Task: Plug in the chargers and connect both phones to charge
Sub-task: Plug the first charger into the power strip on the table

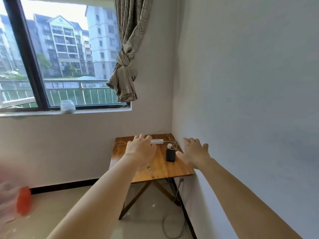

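A small wooden folding table [160, 168] stands in the room's corner. On it lie a white power strip [158, 141], a white charger plug [169, 145] with thin white cables [172, 138], and a black phone [170, 155]. My left hand [139, 148] is stretched out over the table's left half, fingers apart, holding nothing, and hides part of the strip. My right hand [194, 152] reaches along the right wall, open, just right of the black phone. A second phone is not visible.
The right wall [241, 100] runs close beside my right arm. A window with a jar [67, 106] on its sill and a knotted curtain [125, 75] are behind the table. A cable loop [172, 226] lies on the floor under the table. A blurred red object [24, 200] is at far left.
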A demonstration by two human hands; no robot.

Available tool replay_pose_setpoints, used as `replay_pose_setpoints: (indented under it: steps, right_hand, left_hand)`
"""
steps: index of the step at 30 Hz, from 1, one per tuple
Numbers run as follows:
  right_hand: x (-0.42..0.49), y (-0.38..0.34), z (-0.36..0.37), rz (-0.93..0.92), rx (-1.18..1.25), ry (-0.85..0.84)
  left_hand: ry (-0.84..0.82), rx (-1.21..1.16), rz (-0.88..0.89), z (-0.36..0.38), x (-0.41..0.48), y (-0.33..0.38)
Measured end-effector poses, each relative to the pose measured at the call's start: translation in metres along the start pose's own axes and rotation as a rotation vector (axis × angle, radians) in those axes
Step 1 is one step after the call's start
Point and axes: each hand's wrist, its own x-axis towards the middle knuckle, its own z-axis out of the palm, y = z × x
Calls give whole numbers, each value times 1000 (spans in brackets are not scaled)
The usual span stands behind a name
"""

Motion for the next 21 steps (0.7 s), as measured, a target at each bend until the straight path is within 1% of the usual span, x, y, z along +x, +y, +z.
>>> replay_pose_setpoints:
  steps: [5,9,17,21]
  right_hand:
    - [104,17,27,43,-41,-27]
    - [191,29,56,28,-48,-54]
    - [374,57,115,-24,-73,-89]
    - [442,59,157,-36,-48,-172]
  left_hand:
    - [2,-42,34,42,103,-8]
    - [4,-69,42,85,188,-21]
    - [30,-126,-20,169,358,-52]
    - [11,-124,-47,208,417,-72]
